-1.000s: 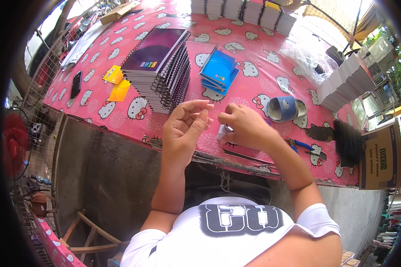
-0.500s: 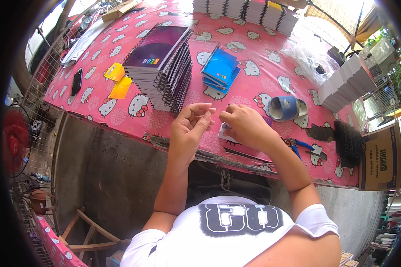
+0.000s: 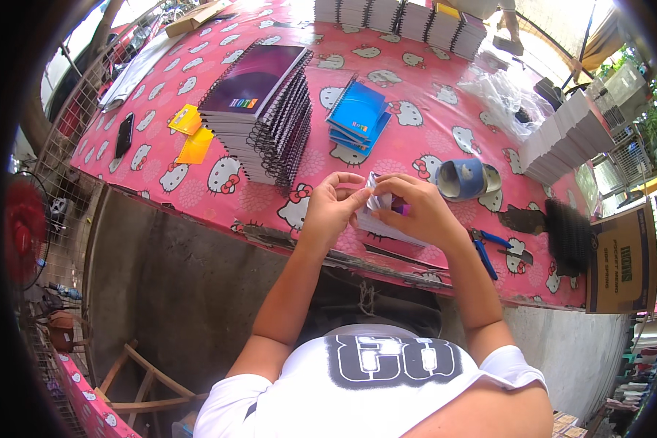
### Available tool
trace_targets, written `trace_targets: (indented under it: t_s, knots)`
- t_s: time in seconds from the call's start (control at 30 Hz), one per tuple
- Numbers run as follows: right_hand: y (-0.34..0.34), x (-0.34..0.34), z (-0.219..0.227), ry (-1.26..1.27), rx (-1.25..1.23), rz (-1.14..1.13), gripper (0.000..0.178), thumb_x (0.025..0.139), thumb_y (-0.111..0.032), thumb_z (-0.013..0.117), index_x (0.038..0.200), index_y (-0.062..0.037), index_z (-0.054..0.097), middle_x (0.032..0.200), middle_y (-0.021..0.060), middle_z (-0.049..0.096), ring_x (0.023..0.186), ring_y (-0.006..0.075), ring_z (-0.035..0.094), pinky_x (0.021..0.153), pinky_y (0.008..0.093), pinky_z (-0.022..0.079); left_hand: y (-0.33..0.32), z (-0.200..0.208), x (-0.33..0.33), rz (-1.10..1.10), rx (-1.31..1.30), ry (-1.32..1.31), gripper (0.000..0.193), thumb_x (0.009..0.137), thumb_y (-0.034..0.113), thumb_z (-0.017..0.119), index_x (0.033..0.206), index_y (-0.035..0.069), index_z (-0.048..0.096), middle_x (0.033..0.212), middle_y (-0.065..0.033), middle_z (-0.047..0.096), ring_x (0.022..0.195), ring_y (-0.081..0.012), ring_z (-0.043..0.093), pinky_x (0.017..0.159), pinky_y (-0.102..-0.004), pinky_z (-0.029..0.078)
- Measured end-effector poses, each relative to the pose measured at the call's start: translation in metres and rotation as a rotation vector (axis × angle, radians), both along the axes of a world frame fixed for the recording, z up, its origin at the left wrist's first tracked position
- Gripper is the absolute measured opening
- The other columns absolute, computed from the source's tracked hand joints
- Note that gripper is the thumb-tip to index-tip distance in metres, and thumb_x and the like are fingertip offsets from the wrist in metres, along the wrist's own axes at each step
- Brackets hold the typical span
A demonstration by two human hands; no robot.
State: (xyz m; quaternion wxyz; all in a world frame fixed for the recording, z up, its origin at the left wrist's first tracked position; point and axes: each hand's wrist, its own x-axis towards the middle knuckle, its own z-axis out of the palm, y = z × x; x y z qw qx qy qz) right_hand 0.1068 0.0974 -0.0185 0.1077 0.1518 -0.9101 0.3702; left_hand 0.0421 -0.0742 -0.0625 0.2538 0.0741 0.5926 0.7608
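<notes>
Just in from the table's near edge, a block of white paper sheets (image 3: 398, 228) lies with some purple showing beside it. Its upper sheets (image 3: 373, 191) are raised between my hands. My left hand (image 3: 335, 203) pinches their left side with thumb and fingers. From the right, my right hand (image 3: 415, 202) curls over the same sheets, its fingers bent and closed on them. My palm and fingers hide part of the block. Beyond my hands lie several small blue spiral notepads (image 3: 359, 109). A tall stack of purple spiral notebooks (image 3: 259, 80) stands to their left.
Right of my hands are a blue hollow round object (image 3: 460, 180), blue-handled pliers (image 3: 483, 252), black binding coils (image 3: 568, 237) and a cardboard box (image 3: 622, 259). Yellow cards (image 3: 195, 146) and a black phone (image 3: 125, 135) lie left. Paper stacks (image 3: 566, 139) stand right. A person's hand (image 3: 512, 28) shows at the far end.
My left hand has moved right onto the paper, and both hands now meet at the raised sheets. Another person's arm has come into view at the far right end of the table.
</notes>
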Motion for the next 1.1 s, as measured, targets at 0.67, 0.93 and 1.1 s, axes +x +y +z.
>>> trace_targets:
  t_s: [0.67,0.93,1.1]
  knots:
    - [-0.001,0.024,0.024,0.050,-0.371,-0.615,0.027,0.081,-0.004,0.068,0.108,-0.0035,0.060,0.094,0.0169,0.068,0.083,0.0234,0.068,0.071,0.0333,0.054,-0.006,0.031,0.003,-0.001,0.062,-0.106,0.045,0.089,0.023,0.069,0.123,0.003,0.048,0.083,-0.0079,0.064,0.058,-0.0105,0.060,0.049,-0.0220,0.048]
    - [0.037,0.054,-0.004,0.308,-0.338,-0.392,0.049,0.072,0.006,0.073,0.114,-0.0024,0.050,0.109,0.0099,0.057,0.100,0.0205,0.058,0.085,0.0324,0.049,0.009,0.018,0.013,-0.031,0.071,0.623,0.048,0.092,-0.006,0.051,0.138,0.008,0.041,0.102,-0.0081,0.062,0.084,-0.0120,0.060,0.074,-0.0245,0.048]
    - [0.022,0.048,-0.049,-0.003,-0.812,-0.280,0.038,0.079,0.011,0.066,0.105,-0.0058,0.044,0.105,0.0051,0.052,0.098,0.0115,0.051,0.089,0.0258,0.044,0.006,-0.007,0.017,-0.090,-0.303,1.109,0.042,0.092,-0.004,0.053,0.132,0.007,0.049,0.122,-0.0166,0.052,0.108,-0.0262,0.057,0.083,-0.0301,0.050]
